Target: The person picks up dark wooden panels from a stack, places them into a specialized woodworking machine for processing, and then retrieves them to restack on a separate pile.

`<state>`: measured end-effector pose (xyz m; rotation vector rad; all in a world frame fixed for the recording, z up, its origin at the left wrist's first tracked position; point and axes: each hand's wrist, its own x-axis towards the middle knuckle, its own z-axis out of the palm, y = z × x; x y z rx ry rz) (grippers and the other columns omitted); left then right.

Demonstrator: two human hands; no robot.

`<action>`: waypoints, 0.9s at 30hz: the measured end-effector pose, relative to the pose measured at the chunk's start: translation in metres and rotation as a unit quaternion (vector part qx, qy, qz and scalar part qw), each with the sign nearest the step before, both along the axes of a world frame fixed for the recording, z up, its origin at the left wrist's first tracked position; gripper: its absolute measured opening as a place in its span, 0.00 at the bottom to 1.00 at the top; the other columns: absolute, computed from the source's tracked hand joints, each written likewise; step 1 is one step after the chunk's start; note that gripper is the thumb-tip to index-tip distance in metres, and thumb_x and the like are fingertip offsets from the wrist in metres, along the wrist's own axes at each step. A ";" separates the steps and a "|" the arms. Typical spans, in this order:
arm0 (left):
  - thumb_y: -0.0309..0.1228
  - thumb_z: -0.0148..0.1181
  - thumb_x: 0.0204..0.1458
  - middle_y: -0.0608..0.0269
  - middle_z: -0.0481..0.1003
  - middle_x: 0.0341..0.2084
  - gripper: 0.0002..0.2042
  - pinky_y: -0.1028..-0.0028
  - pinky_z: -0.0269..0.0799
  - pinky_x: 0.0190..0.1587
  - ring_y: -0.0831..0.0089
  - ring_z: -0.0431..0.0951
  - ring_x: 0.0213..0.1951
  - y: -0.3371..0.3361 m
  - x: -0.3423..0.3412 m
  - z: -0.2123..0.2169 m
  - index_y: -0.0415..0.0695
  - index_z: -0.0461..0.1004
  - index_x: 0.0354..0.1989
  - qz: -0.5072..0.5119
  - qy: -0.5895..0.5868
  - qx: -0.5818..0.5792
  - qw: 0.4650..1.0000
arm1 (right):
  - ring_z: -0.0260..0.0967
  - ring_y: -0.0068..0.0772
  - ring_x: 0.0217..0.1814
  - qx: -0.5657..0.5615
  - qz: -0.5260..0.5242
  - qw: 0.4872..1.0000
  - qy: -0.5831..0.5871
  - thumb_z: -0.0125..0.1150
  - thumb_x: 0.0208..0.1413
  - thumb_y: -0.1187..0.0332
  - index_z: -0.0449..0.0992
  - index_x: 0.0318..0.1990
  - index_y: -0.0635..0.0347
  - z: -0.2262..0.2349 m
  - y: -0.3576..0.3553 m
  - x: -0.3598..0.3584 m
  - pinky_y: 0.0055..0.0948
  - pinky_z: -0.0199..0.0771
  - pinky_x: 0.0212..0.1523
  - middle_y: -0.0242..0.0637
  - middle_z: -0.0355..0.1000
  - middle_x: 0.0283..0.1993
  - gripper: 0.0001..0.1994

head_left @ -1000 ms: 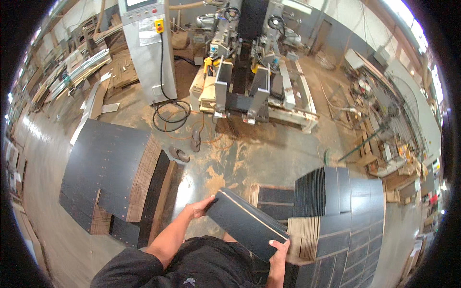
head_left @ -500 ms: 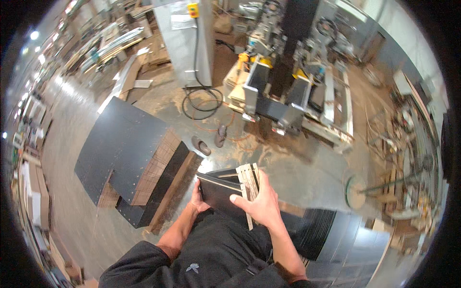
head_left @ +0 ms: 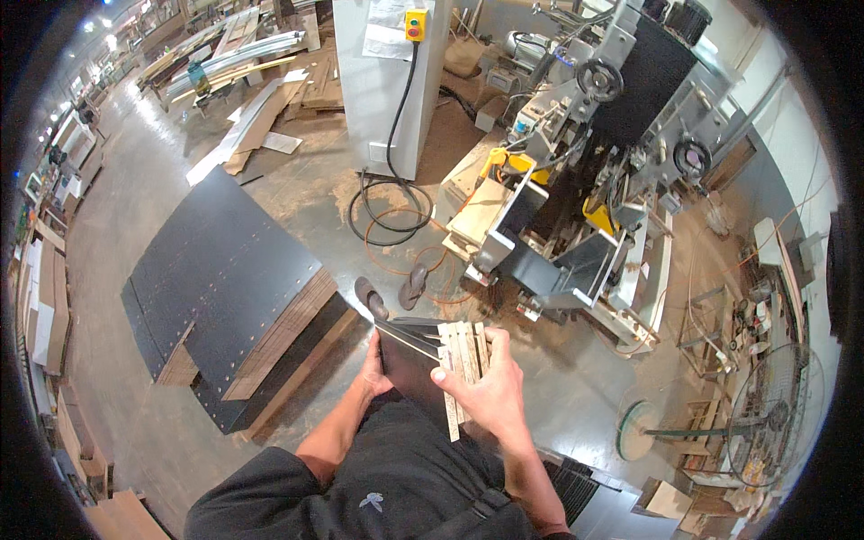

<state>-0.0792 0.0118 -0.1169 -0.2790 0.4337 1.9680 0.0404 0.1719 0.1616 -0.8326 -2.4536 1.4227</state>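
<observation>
In front of my body I carry a small bundle of black panels (head_left: 416, 371) with raw, pale board edges at one end. The panels are tilted and fan apart slightly toward the far side. My left hand (head_left: 374, 367) grips the bundle's left end, its fingers partly hidden behind the panels. At the right end, my right hand (head_left: 486, 385) clasps the pale edges, with the thumb on the near side and the fingers wrapped over the far side.
A stack of large black panels (head_left: 225, 279) lies at left. Ahead stands a machine (head_left: 576, 207) with handwheels, beside a grey cabinet (head_left: 382, 99). A black cable (head_left: 396, 225) and slippers (head_left: 412, 286) lie on the floor. At right is a pedestal fan (head_left: 776, 414); more panels (head_left: 576, 499) sit lower right.
My view has tilted up, so the machine appears larger and lower, and the lower-right panels have slid partly out of sight. Both hands keep their grip; the bundle has turned slightly, showing more pale edges.
</observation>
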 end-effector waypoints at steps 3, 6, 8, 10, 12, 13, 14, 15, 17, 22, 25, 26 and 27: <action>0.73 0.51 0.50 0.51 0.61 0.69 0.48 0.45 0.52 0.71 0.51 0.62 0.68 0.012 -0.045 0.007 0.45 0.62 0.70 0.010 0.007 -0.011 1.000 | 0.79 0.41 0.42 0.033 -0.013 0.999 -0.032 0.82 0.34 0.52 0.68 0.47 0.62 0.012 0.017 -0.047 0.39 0.77 0.46 0.46 0.79 0.39 0.37; 0.75 0.49 0.49 0.51 0.61 0.69 0.50 0.45 0.53 0.71 0.51 0.62 0.68 0.018 -0.081 0.003 0.45 0.61 0.70 -0.001 0.005 -0.005 1.000 | 0.78 0.37 0.38 0.052 -0.024 0.998 -0.037 0.83 0.32 0.52 0.68 0.43 0.61 0.007 0.020 -0.089 0.37 0.77 0.42 0.43 0.78 0.35 0.35; 0.76 0.46 0.49 0.49 0.62 0.69 0.51 0.45 0.53 0.71 0.51 0.62 0.68 0.021 -0.104 -0.009 0.43 0.60 0.70 -0.002 0.000 0.004 1.000 | 0.78 0.36 0.38 0.052 -0.023 0.998 -0.035 0.83 0.33 0.53 0.68 0.43 0.61 0.000 0.022 -0.113 0.36 0.77 0.42 0.42 0.78 0.35 0.34; 0.76 0.45 0.50 0.49 0.62 0.69 0.51 0.46 0.53 0.71 0.51 0.62 0.68 0.028 -0.127 -0.012 0.43 0.60 0.70 -0.003 -0.026 0.013 1.000 | 0.78 0.29 0.38 0.024 -0.015 0.999 -0.018 0.82 0.38 0.57 0.68 0.44 0.61 -0.007 0.028 -0.133 0.33 0.78 0.41 0.41 0.78 0.36 0.31; 0.82 0.43 0.42 0.44 0.60 0.69 0.58 0.45 0.53 0.71 0.46 0.62 0.68 0.037 -0.138 -0.005 0.42 0.59 0.71 -0.010 -0.015 -0.029 0.999 | 0.78 0.26 0.38 -0.024 -0.017 1.000 -0.011 0.81 0.40 0.58 0.69 0.45 0.61 -0.010 0.035 -0.148 0.31 0.78 0.41 0.41 0.79 0.37 0.29; 0.82 0.42 0.42 0.44 0.60 0.69 0.59 0.45 0.53 0.71 0.46 0.62 0.68 0.038 -0.142 -0.003 0.41 0.58 0.71 -0.006 -0.014 -0.031 0.999 | 0.78 0.25 0.38 -0.017 -0.007 1.000 -0.011 0.80 0.42 0.60 0.69 0.45 0.61 -0.009 0.038 -0.156 0.30 0.78 0.41 0.40 0.79 0.38 0.28; 0.82 0.42 0.42 0.43 0.60 0.69 0.59 0.45 0.53 0.71 0.46 0.62 0.68 0.039 -0.147 -0.001 0.41 0.58 0.71 -0.003 -0.014 -0.032 0.999 | 0.78 0.24 0.38 -0.010 0.003 1.000 -0.011 0.79 0.44 0.62 0.70 0.45 0.62 -0.006 0.041 -0.164 0.29 0.78 0.40 0.40 0.79 0.38 0.26; 0.82 0.41 0.42 0.43 0.60 0.69 0.59 0.45 0.53 0.71 0.46 0.62 0.68 0.042 -0.153 0.000 0.41 0.58 0.71 -0.004 -0.006 -0.031 0.999 | 0.77 0.23 0.39 -0.003 0.013 1.000 -0.012 0.78 0.46 0.63 0.70 0.45 0.63 -0.004 0.045 -0.170 0.28 0.78 0.40 0.40 0.79 0.38 0.24; 0.82 0.40 0.43 0.43 0.60 0.69 0.59 0.45 0.53 0.71 0.46 0.62 0.68 0.048 -0.161 0.004 0.41 0.58 0.71 -0.003 -0.005 -0.035 0.999 | 0.77 0.22 0.39 -0.069 0.002 0.998 -0.001 0.74 0.50 0.67 0.71 0.46 0.64 -0.006 0.050 -0.182 0.26 0.78 0.40 0.39 0.79 0.39 0.20; 0.82 0.34 0.45 0.43 0.62 0.68 0.58 0.46 0.59 0.69 0.48 0.65 0.67 0.062 -0.178 0.003 0.40 0.59 0.70 0.012 0.004 -0.042 0.999 | 0.76 0.19 0.39 -0.180 0.001 0.983 0.022 0.67 0.57 0.72 0.73 0.45 0.67 -0.007 0.068 -0.206 0.23 0.78 0.39 0.36 0.79 0.39 0.13; 0.82 0.34 0.45 0.45 0.63 0.67 0.57 0.47 0.59 0.68 0.48 0.65 0.67 0.086 -0.188 0.003 0.42 0.59 0.71 0.008 0.002 -0.010 1.000 | 0.75 0.18 0.37 -0.234 0.039 0.970 0.045 0.65 0.60 0.70 0.74 0.43 0.66 -0.012 0.093 -0.206 0.21 0.77 0.38 0.36 0.78 0.39 0.10; 0.82 0.34 0.45 0.46 0.61 0.69 0.57 0.48 0.57 0.69 0.49 0.63 0.68 0.091 -0.195 0.001 0.43 0.57 0.72 0.001 0.009 0.001 1.000 | 0.75 0.18 0.36 -0.269 0.052 0.960 0.063 0.64 0.61 0.69 0.74 0.43 0.66 -0.020 0.102 -0.205 0.21 0.76 0.38 0.36 0.78 0.39 0.10; 0.82 0.34 0.45 0.44 0.62 0.68 0.58 0.48 0.59 0.69 0.48 0.64 0.67 0.098 -0.197 -0.009 0.42 0.58 0.71 0.001 -0.008 -0.004 1.000 | 0.74 0.19 0.37 -0.314 0.066 0.937 0.142 0.59 0.65 0.63 0.75 0.43 0.65 -0.039 0.112 -0.204 0.22 0.76 0.41 0.36 0.78 0.39 0.12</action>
